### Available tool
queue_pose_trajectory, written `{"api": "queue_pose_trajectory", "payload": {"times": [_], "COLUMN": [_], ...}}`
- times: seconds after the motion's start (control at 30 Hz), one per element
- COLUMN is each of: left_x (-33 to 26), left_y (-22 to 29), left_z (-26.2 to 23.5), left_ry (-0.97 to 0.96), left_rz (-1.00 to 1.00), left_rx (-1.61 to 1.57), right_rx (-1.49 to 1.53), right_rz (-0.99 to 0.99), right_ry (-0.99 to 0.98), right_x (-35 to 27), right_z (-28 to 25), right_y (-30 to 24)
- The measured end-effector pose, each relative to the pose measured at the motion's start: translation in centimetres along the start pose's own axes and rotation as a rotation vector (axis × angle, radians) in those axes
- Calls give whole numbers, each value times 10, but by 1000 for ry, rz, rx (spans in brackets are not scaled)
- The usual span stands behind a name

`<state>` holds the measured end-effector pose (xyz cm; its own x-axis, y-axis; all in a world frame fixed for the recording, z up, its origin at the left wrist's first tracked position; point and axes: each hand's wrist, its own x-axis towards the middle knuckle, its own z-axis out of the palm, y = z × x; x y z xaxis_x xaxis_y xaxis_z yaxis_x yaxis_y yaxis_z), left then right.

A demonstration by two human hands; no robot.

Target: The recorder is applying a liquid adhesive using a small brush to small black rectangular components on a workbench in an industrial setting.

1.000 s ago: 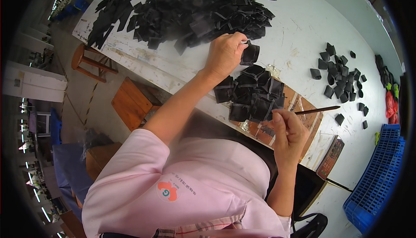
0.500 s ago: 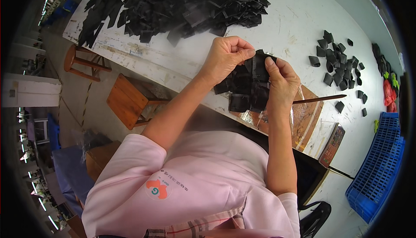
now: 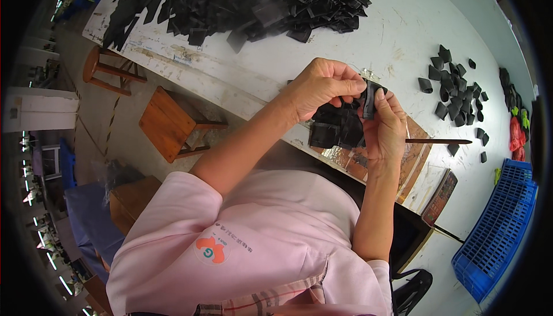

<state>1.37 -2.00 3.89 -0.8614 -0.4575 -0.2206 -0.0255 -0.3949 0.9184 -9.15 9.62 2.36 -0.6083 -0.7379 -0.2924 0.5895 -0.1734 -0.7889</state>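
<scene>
Both hands, left (image 3: 322, 88) and right (image 3: 385, 125), pinch a small black piece (image 3: 370, 98), its shape largely hidden by fingers.

We have a single fisheye view from our head, looking steeply down and close over our own pink shirt (image 3: 259, 241) onto the white table (image 3: 397, 34) just beyond it; edges curve toward the rim.

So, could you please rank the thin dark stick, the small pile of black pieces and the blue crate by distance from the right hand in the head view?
1. Thin dark stick: just right of the right hand, on the table.
2. Small pile of black pieces: farther right, up the table.
3. Blue crate: lower right, off the table.
</scene>
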Motion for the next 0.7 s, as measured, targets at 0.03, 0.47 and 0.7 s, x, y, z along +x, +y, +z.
{"api": "queue_pose_trajectory", "payload": {"times": [0.03, 0.47, 0.7], "left_x": [1, -9, -16], "left_y": [-3, -6, -12], "left_z": [1, 14, 30], "left_ry": [-8, -8, 194], "left_rz": [-3, -15, 370], "left_rx": [-9, -79, 336], "right_rx": [28, 9, -1112], "right_rz": [25, 30, -939], "right_ry": [-28, -51, 235], "right_x": [-1, -14, -39], "right_z": [-2, -4, 12], "right_y": [-1, -4, -4]}}
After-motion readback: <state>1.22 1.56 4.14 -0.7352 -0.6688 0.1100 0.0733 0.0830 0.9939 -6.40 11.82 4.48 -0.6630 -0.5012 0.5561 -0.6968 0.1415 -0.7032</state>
